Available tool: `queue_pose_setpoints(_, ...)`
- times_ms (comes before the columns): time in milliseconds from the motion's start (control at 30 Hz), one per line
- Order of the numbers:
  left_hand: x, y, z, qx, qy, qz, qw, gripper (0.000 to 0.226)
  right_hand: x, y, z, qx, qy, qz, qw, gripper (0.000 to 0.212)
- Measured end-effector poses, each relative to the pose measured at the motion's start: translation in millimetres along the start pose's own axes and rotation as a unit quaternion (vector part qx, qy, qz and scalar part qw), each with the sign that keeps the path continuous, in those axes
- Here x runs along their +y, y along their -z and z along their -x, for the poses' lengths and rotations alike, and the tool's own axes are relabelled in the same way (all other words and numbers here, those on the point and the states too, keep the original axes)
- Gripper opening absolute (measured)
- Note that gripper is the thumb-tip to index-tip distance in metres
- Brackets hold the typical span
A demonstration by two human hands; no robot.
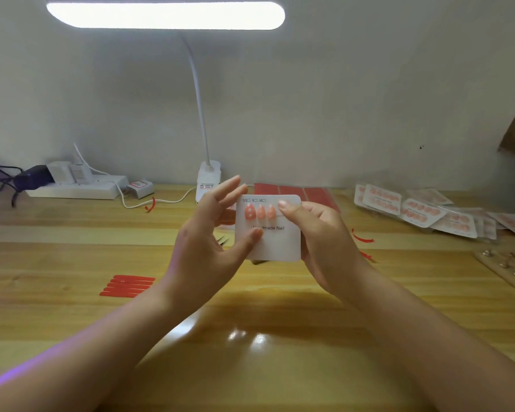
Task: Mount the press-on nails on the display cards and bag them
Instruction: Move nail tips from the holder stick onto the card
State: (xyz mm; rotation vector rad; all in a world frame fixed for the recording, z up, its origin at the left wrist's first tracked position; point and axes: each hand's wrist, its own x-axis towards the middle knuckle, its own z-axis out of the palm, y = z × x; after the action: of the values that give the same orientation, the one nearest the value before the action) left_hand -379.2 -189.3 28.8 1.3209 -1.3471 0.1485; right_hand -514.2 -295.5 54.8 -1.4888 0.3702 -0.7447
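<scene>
white card [275, 242] with three pink nails [260, 212] is held above the desk [72, 257], pinched by your left hand [204, 248] as your right hand [318, 230] pinches the next spot; press it down level with its neighbours.

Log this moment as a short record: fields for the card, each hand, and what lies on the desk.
card: white display card printed "Handmade Nail", held up above the wooden desk
nails on card: three pink press-on nails in a row at the upper left
left hand: left hand holds the card's left edge, thumb on its face, fingers spread
right hand: right hand holds the right edge, thumb pressing beside the third nail
desk, left: red strips
desk, right: pile of bagged nail cards
behind: desk lamp, power strip
</scene>
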Motion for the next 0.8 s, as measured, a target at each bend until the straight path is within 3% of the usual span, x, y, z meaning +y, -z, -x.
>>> queue_pose_setpoints(400,2.4,0.5,-1.7,0.003,-0.064,-0.079,0.995,0.075,3.9,4.5,-1.6,-0.001,0.029,0.006,1.0,0.017)
queue_pose_setpoints(800,1.2,0.6,-3.8,-0.001,-0.031,-0.052,0.998,0.08,1.4,4.9,-1.4,-0.031,0.012,-0.015,0.999,0.027)
